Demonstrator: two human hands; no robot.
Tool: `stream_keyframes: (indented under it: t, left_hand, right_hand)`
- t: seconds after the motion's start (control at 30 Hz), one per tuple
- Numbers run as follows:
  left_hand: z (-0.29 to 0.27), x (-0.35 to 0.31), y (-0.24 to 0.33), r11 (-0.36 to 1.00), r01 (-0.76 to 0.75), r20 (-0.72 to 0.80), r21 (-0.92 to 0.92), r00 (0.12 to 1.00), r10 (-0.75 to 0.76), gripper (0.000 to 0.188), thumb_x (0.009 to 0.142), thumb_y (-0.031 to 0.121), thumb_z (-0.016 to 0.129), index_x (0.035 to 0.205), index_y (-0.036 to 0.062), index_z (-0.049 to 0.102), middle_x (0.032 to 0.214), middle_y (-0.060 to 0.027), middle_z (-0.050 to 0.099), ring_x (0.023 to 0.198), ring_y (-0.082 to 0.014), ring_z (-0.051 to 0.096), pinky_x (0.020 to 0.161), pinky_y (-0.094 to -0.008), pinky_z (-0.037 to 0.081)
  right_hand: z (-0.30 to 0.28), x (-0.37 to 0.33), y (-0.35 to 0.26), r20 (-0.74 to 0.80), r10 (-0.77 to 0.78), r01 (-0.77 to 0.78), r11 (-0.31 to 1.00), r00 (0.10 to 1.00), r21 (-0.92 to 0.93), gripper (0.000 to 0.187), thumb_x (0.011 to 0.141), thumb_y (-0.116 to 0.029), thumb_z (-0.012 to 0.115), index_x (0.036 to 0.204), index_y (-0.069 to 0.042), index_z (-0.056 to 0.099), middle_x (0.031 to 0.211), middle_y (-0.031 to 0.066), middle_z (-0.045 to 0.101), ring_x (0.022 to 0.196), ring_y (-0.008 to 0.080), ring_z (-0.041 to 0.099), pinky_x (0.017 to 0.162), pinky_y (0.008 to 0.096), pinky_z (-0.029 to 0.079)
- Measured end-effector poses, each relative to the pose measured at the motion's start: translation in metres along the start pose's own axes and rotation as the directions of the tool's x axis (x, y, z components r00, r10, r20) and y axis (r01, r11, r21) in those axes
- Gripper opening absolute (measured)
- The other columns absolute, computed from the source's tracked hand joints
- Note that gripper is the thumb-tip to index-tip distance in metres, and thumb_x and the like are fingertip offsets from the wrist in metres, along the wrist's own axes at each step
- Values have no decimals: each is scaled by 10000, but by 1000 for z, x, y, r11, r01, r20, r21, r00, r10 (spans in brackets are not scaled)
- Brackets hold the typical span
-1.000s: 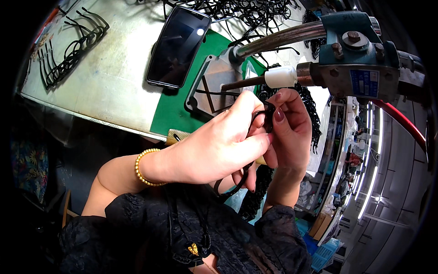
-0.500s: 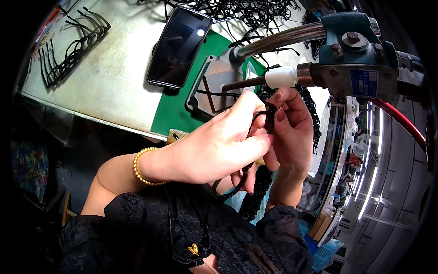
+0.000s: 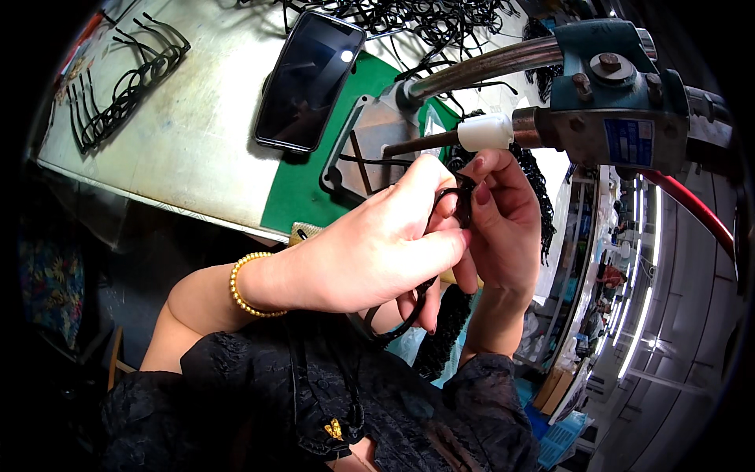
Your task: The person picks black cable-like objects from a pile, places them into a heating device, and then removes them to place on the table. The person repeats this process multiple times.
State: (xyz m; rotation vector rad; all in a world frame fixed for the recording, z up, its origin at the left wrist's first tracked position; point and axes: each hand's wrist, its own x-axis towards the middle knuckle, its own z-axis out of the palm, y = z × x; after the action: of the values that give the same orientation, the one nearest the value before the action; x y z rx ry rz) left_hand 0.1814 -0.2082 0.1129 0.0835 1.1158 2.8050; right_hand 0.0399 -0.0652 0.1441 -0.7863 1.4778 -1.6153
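Both hands up in front of the chest, at the near edge of the counter (image 3: pixel 200 118). Left hand (image 3: pixel 385 240) closed, thumb and fingers gripping a black frame (image 3: pixel 463 208); a dark rim curves out beneath the palm, over the lap. Right hand (image 3: pixel 507 216) pinches the upper part of the same frame between thumb and fingertips, the two hands meeting at it. Exact part under the fingers partly hidden. Bead bracelet (image 3: pixel 234 279), gold, on left wrist.

Beyond the hands: press (image 3: pixel 598 94), green-grey head at upper right, its metal base (image 3: pixel 373 130) on a green mat (image 3: pixel 295 189). White collar (image 3: pixel 484 132) on the lower rod, just above the right hand. Red hose (image 3: pixel 692 206) runs from behind the head.

Phone (image 3: pixel 309 82) lies face up, overlapping the mat's left edge. Row of glasses (image 3: pixel 130 94), black, at far left of the counter. Tangled heap (image 3: pixel 425 22) of black frames along the far side. Blue basket (image 3: pixel 562 439) low at right.
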Motion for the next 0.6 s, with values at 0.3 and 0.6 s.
stream_keyframes:
  t: [0.3,0.6]
  left_hand:
    - [4,3,2,999,-29,0,17,1000,29,259,1028,76,452,1243,27,315,972,-194,698,606,-185,693,488,-239,509]
    - [5,2,4,1000,-11,-2,-17,1000,11,226,1033,81,464,1206,39,325,961,-193,703,594,-174,691,486,-227,499]
  right_hand:
    - [1,1,1,-28,-60,61,997,998,48,220,978,9,618,1189,8,557,1074,29,626,953,75,582,874,226,470]
    - [-3,1,-1,-5,-22,23,999,1000,42,237,969,16,630,1193,9,553,1073,29,625,955,70,582,858,217,474]
